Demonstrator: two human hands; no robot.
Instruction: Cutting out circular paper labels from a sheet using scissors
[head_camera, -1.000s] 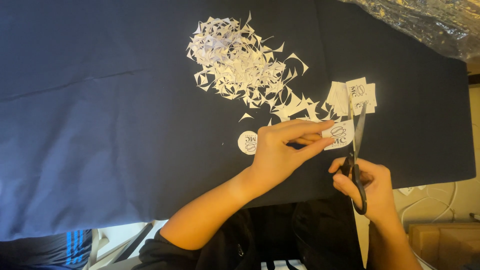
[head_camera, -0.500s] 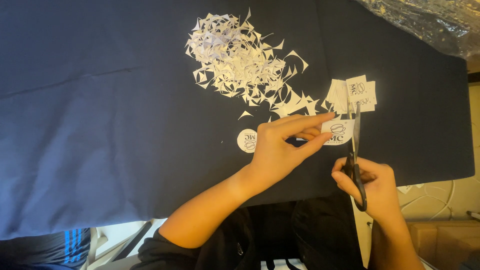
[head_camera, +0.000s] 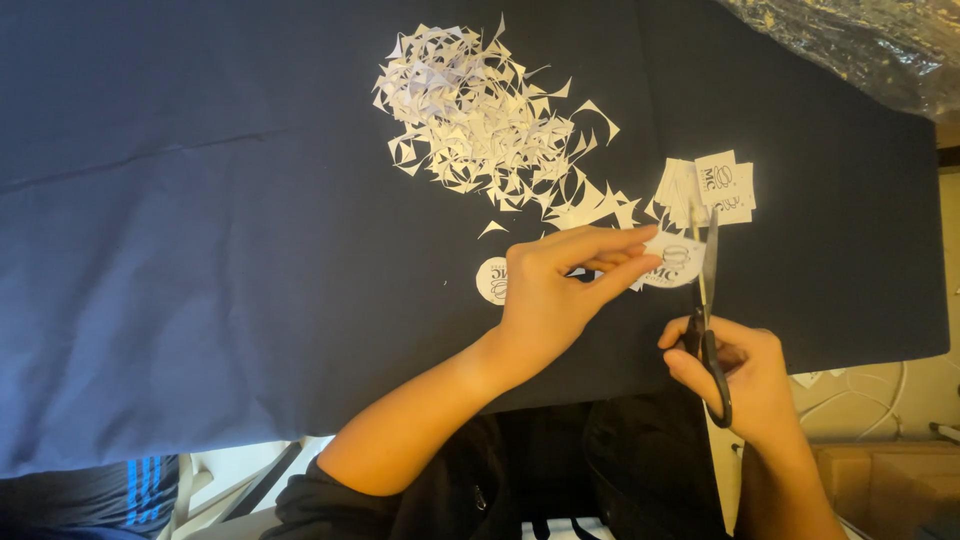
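Left hand (head_camera: 550, 300): fingers stretched flat and pinched together on a small printed paper piece (head_camera: 672, 265), holding it out just above the dark cloth so that its edge meets the blades.
Right hand (head_camera: 745, 375): curled closed through the loops of the black-handled scissors (head_camera: 708, 300), blades pointing away from the person and nearly together at the paper piece's right edge.
Printed paper piece: partly rounded, white with a dark line drawing; held between left fingertips and scissor blades, well to the right on the surface and near its front edge.
Cut round disc (head_camera: 492, 280): white, printed, lying flat just left of the left hand, apart from the scraps, seemingly set aside as finished.
Stack of square printed slips (head_camera: 715, 185): fanned a little, just beyond the scissor tips, within easy reach of either hand.
Scrap heap (head_camera: 480, 125): many small white triangular offcuts piled further back, kept away from the cutting spot.
Surface (head_camera: 200, 250): covered by a dark blue cloth, which makes the white paper stand out.
Crinkled clear plastic (head_camera: 860, 50): at the far right corner, untouched.
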